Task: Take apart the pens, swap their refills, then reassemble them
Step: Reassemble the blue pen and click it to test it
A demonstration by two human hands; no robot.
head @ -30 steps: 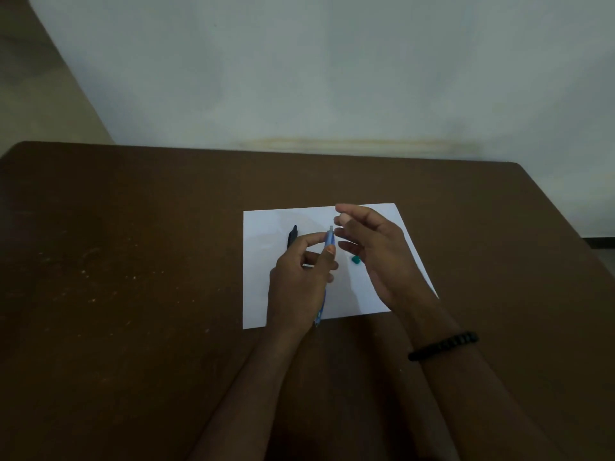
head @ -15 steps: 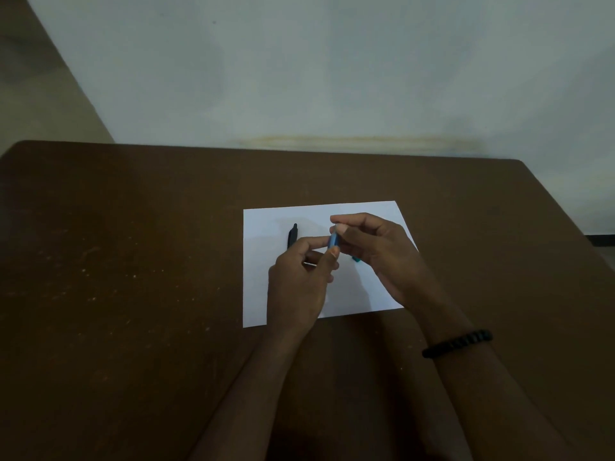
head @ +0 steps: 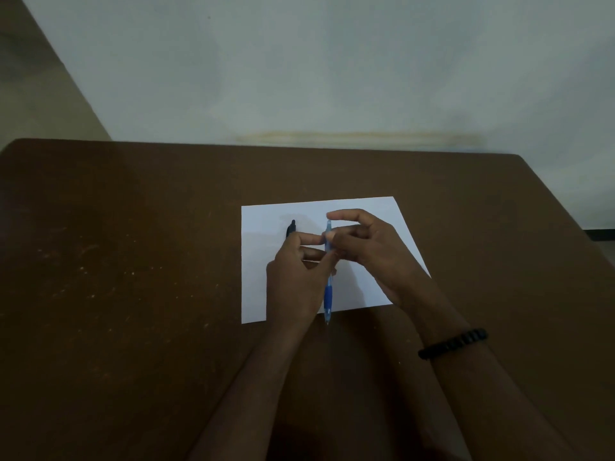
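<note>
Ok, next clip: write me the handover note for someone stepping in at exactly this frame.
Left hand: holds the blue pen near its middle, above the paper.
Right hand: fingers at the pen's upper part; whether they grip it is unclear.
Black pen: lies on the paper, mostly hidden behind the left hand.
Done: hard to tell; the blue pen looks whole.
Left: cannot confirm the refills were swapped; check both pens, then finish.

brown table (head: 133, 294) bare all around, black pen (head: 291, 228) beside left hand (head: 294, 281)
</note>
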